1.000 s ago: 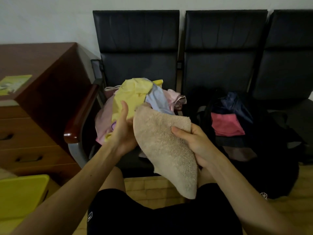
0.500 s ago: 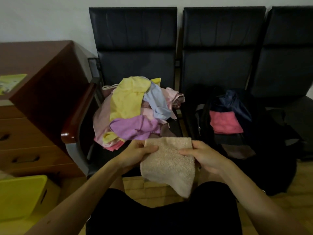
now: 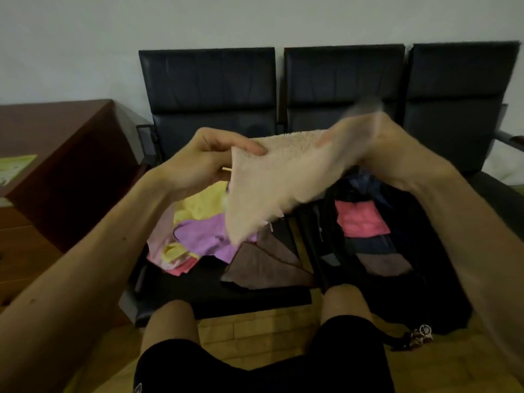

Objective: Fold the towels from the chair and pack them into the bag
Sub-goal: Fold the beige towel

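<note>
Both hands hold a beige towel (image 3: pixel 272 182) up in front of me, above the seats. My left hand (image 3: pixel 198 163) pinches its left corner; my right hand (image 3: pixel 377 143), blurred, grips its right end. The towel hangs slack between them with a point drooping down. Below it, a heap of yellow, purple and pink towels (image 3: pixel 198 234) lies on the left black chair (image 3: pixel 209 89), with a brown towel (image 3: pixel 263 265) at the seat's front. The open black bag (image 3: pixel 408 296) stands on the floor to the right, with a folded pink towel (image 3: pixel 363 219) and dark cloths inside.
A dark wooden desk (image 3: pixel 65 165) with drawers stands at the left, a green sheet (image 3: pixel 14 168) on top. Two more black chairs (image 3: pixel 459 89) line the wall to the right. My knees in black shorts (image 3: pixel 255 367) are at the bottom, over a wooden floor.
Both hands have lifted the beige towel from lap height to well above the chair seat and pulled it out sideways. The brown towel under it has come into view.
</note>
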A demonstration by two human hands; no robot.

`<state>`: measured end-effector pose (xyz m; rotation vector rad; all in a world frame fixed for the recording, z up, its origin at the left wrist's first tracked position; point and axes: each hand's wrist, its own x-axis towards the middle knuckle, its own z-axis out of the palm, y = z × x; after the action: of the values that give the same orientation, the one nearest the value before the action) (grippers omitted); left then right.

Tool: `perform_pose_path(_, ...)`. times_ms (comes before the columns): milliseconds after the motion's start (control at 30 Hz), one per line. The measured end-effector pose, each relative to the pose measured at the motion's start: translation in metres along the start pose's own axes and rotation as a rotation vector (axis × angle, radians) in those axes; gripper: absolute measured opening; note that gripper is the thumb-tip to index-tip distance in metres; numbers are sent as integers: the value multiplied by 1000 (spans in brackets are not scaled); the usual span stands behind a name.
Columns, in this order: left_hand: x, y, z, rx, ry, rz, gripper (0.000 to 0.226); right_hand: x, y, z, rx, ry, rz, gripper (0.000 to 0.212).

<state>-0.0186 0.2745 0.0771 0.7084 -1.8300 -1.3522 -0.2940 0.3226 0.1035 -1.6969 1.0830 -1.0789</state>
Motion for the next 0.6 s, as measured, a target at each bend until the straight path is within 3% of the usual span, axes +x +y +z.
perform_pose_path(100, -2, -2, 3, 15, 8, 20, 35, -5, 4, 3, -109, -6, -73, 51)
perform_pose_path(433, -6, 0, 7, 52, -20, 24, 48, -18, 11, -4, -44, -2, -155, 44)
perform_pose_path(533, -5, -1, 8, 35, -27, 19, 50, -20, 15, -4, 147, 26, -90, 47)
perform_pose_path(600, -3, -1, 10, 34, -25, 13, 53, -22, 22, 4, 407, 9, 25, 32)
